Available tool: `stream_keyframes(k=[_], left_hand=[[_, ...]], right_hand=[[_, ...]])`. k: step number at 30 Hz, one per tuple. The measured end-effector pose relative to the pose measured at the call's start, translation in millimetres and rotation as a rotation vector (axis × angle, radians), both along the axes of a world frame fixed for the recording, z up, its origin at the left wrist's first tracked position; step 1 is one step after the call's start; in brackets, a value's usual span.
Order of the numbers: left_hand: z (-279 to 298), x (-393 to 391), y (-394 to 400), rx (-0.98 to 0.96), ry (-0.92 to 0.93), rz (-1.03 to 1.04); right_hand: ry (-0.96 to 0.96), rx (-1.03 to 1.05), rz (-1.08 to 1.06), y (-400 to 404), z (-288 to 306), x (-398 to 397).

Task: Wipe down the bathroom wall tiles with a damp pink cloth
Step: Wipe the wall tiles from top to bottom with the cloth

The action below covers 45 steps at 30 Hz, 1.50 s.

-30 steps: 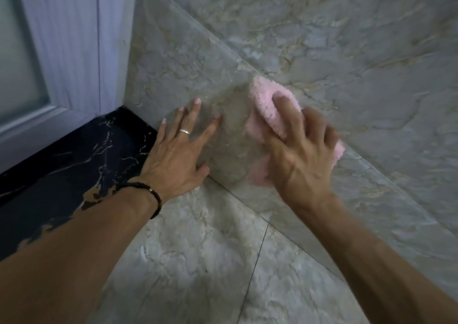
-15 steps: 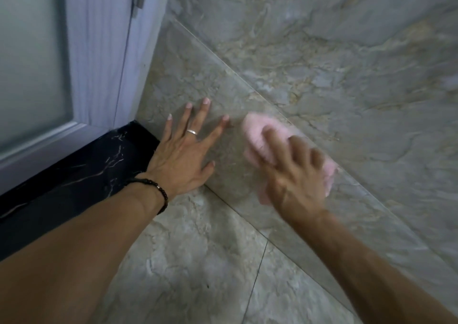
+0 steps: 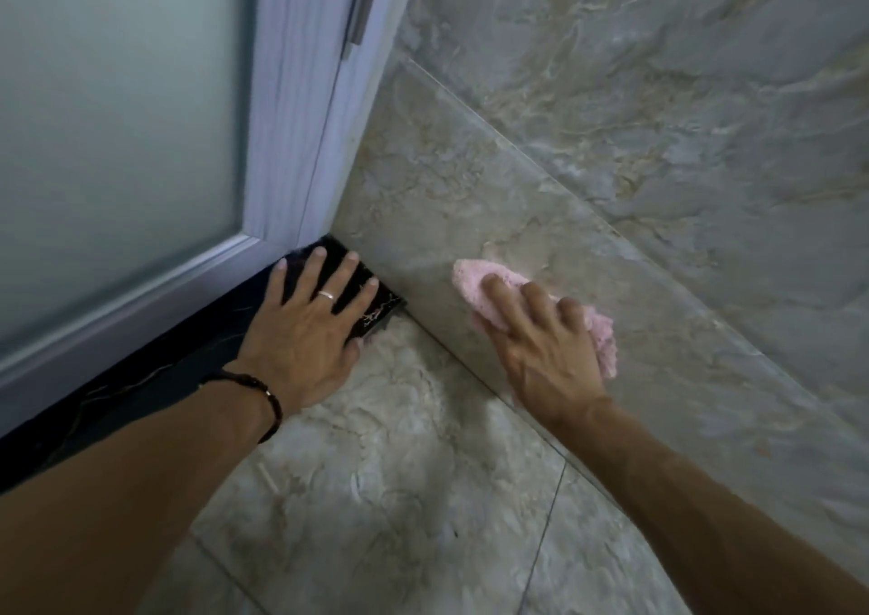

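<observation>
Pressing a pink cloth (image 3: 541, 313) against the low wall tile (image 3: 470, 219), the right hand (image 3: 541, 346) forms the working grip: fingers bent over the cloth, grasping it flat to the tile just above the floor joint. Head view, sole view. Cloth edges show beyond the grip at its far left and right. Left of this grip, well apart, the left hand (image 3: 305, 332) lies released, fingers straight and spread, resting on the black marble threshold (image 3: 376, 318) beneath the frosted door (image 3: 117, 120) and its pale frame (image 3: 291, 111). Ring (image 3: 327, 294) on one left finger; dark bracelet (image 3: 263, 393) at the left wrist. Floor tiles (image 3: 399, 473) lie nearer than both hands.
</observation>
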<state>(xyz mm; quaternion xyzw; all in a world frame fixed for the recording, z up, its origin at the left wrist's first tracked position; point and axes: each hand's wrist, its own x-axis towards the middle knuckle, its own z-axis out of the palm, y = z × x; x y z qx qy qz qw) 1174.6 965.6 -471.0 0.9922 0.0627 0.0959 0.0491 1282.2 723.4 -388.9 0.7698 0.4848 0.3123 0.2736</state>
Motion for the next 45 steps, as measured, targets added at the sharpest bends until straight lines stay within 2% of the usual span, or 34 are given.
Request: stream_keyframes(k=[3, 6, 8, 9, 10, 12, 13, 14, 18, 20, 22, 24, 25, 26, 27, 29, 30, 31, 33, 34, 37, 38, 42, 44, 45], left_hand=[[-10.2, -11.4, 3.6, 0.022, 0.174, 0.053], [-10.7, -16.0, 11.0, 0.013, 0.291, 0.09], [-7.6, -12.9, 13.2, -0.019, 0.354, 0.082], [-5.4, -10.9, 14.6, -0.018, 0.386, 0.075], [-3.5, -10.0, 15.0, -0.015, 0.414, 0.069], [-1.1, -9.1, 13.6, -0.039, 0.451, 0.071], [-0.9, -9.2, 12.9, -0.064, 0.463, 0.075], [-1.0, -9.2, 12.8, -0.089, 0.47, 0.075], [-2.1, -9.7, 14.8, -0.131, 0.466, 0.058], [-3.4, -9.2, 15.0, -0.138, 0.462, 0.058], [-3.8, -9.8, 15.1, -0.135, 0.454, 0.063], [-2.0, -10.6, 14.9, -0.15, 0.464, 0.069], [-0.5, -10.3, 14.6, -0.157, 0.473, 0.068], [0.5, -9.6, 14.1, -0.161, 0.48, 0.066], [0.4, -8.9, 13.5, -0.163, 0.484, 0.064], [-1.9, -8.8, 13.5, -0.162, 0.48, 0.066], [-3.2, -8.9, 13.7, -0.162, 0.479, 0.065], [-4.0, -9.0, 13.8, -0.165, 0.478, 0.062], [-4.0, -9.0, 13.8, -0.174, 0.475, 0.063], [-3.7, -9.5, 13.8, -0.173, 0.477, 0.068], [-2.6, -10.8, 12.7, -0.174, 0.482, 0.075], [-2.2, -11.3, 12.3, -0.176, 0.48, 0.075], [-3.8, -11.8, 11.6, -0.189, 0.461, 0.072], [-5.2, -12.1, 11.1, -0.193, 0.456, 0.075], [-5.6, -12.5, 11.3, -0.198, 0.451, 0.076]], right_hand=[[0.073, 0.063, -0.013, 5.5, 23.1, 8.7], [-0.019, 0.255, 0.006, 21.8, 53.2, 18.1], [-0.052, 0.275, 0.022, 30.1, 47.2, 16.9], [-0.026, 0.205, 0.025, 32.5, 35.5, 13.2], [0.045, 0.052, -0.001, 35.9, 22.2, 5.4], [0.252, -0.336, -0.157, 31.0, -0.8, -7.1], [0.308, -0.428, -0.231, 27.1, -1.4, -9.8], [0.306, -0.38, -0.214, 27.2, 5.2, -10.1], [0.06, 0.176, -0.022, 43.6, 50.4, 11.7], [-0.034, 0.216, 0.006, 51.6, 56.3, 15.5], [0.002, 0.033, -0.057, 59.0, 43.0, 6.3], [0.13, -0.314, -0.186, 58.5, 26.0, -6.7], [0.192, -0.411, -0.245, 55.3, 25.6, -7.6], [0.206, -0.394, -0.236, 55.1, 34.6, -6.2], [0.172, -0.288, -0.187, 56.9, 48.8, -3.6], [0.056, 0.053, -0.065, 60.0, 73.2, 8.4], [0.03, 0.167, -0.034, 59.9, 79.9, 13.2], [-0.002, 0.192, -0.029, 61.6, 80.9, 14.5], [-0.039, 0.077, -0.065, 67.3, 66.5, 10.9], [-0.005, -0.057, -0.094, 71.0, 55.3, 3.7], [0.229, -0.439, -0.264, 71.0, 30.0, -12.7], [0.241, -0.43, -0.284, 71.4, 33.5, -12.3], [0.016, 0.022, -0.111, 79.1, 50.6, 9.4], [-0.036, 0.109, -0.054, 85.5, 41.6, 17.0], [-0.055, 0.076, -0.04, 89.1, 31.1, 17.6]])
